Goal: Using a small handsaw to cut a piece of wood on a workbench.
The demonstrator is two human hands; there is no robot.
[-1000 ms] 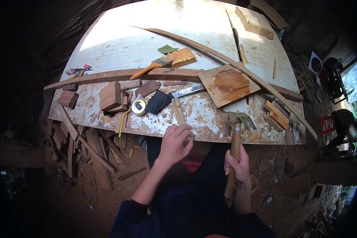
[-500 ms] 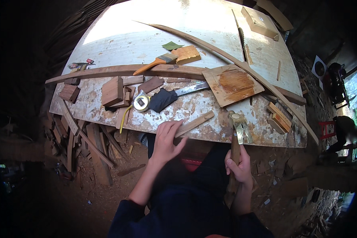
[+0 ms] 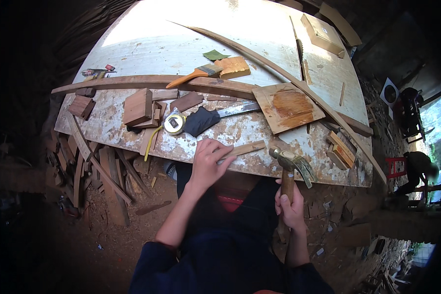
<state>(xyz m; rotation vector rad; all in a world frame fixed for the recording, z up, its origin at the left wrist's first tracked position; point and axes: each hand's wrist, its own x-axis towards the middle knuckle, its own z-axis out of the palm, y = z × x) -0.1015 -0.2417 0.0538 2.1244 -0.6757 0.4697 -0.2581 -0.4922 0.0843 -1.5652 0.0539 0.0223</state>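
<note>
My left hand (image 3: 207, 164) rests at the table's front edge with its fingers bent over the near end of a short wooden strip (image 3: 249, 148) and its thumb against the side. Just to the right, my right hand (image 3: 291, 208) is wrapped round the wooden handle of a claw hammer (image 3: 287, 183). The hammer's metal head is raised near the strip's far end, its claw toward the right; it appears apart from the strip. Beyond my left hand lie a yellow-and-clear tape measure (image 3: 173, 122) and a black cloth-like wrap (image 3: 201, 121) on a metal blade.
A stained square board (image 3: 289, 105) lies under a long thin strip (image 3: 259, 56). A long wooden beam (image 3: 147, 82) crosses the table (image 3: 147, 54). A paintbrush (image 3: 193, 77), wood blocks (image 3: 138, 108) and a cardboard box (image 3: 323, 35) lie around. Offcuts fill the floor at left. A person (image 3: 416, 171) bends at far right.
The hammer has turned in my right hand, its head now higher and sideways with the claw to the right. My left fingers have curled more onto the strip. The view has shifted slightly.
</note>
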